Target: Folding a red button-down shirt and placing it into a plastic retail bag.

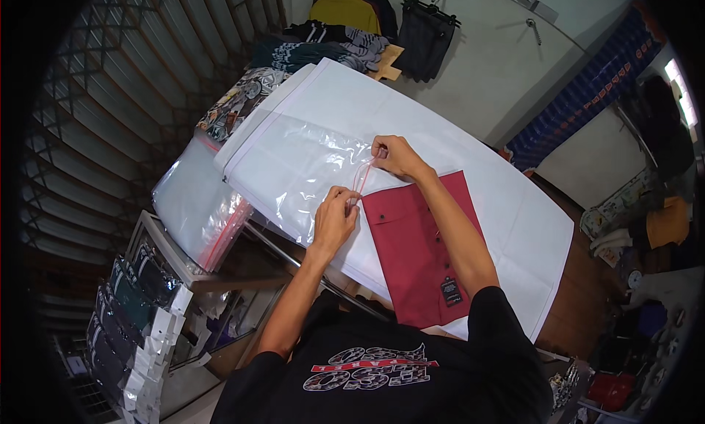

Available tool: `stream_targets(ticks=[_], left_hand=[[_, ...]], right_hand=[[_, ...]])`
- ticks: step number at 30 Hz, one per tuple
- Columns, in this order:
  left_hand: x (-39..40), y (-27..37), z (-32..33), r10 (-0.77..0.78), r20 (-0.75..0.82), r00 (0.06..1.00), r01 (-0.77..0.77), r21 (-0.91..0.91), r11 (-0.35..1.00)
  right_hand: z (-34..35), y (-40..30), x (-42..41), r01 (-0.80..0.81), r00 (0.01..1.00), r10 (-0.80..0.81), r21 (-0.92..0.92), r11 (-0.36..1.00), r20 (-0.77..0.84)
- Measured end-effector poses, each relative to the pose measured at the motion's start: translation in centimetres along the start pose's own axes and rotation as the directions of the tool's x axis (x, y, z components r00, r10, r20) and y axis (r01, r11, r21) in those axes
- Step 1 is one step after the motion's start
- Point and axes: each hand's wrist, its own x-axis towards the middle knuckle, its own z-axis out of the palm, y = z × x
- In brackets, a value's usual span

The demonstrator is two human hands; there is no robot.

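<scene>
A clear plastic zip bag [308,165] with a red seal line lies across the white table [512,203]. Its mouth faces the folded garment and is spread slightly apart. My left hand [336,217] pinches the near end of that mouth. At the far end, my right hand [394,156] grips the red-lined edge between thumb and fingers. The folded red button-front shirt [405,253] lies flat beside the bag's mouth, partly under my right forearm. A black hang tag [450,292] with writing rests on the shirt.
A stack of clear zip bags [193,203] sits left of the table on a glass-sided cabinet [242,283]. Packed garments [126,314] hang at the lower left. Folded clothes [308,52] are piled beyond the table, and dark shorts [427,41] hang on the wall.
</scene>
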Motion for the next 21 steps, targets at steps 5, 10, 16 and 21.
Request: stream_targets(ticks=[5, 10, 16, 21], left_hand=[[-0.4, 0.7, 0.1, -0.047, -0.055, 0.997, 0.039, -0.136, 0.990], [-0.6, 1.7, 0.7, -0.059, -0.074, 0.996, 0.044, -0.181, 0.982], [0.0, 2.3, 1.8, 0.084, -0.098, 0.992, -0.101, -0.188, 0.977], [0.4, 3.5, 1.9, 0.127, -0.075, 0.989, -0.136, -0.143, 0.980]], right_hand=[[-1.3, -0.5, -0.8, -0.018, 1.000, 0.018, -0.097, 0.995, 0.005], [-3.6, 1.5, -3.0, -0.034, 0.997, 0.021, -0.180, 0.983, -0.073], [-6.8, 4.2, -5.6, -0.047, 0.992, 0.035, -0.092, 0.995, -0.125], [-7.9, 5.7, -7.5, -0.099, 0.966, 0.072, -0.098, 0.990, -0.248]])
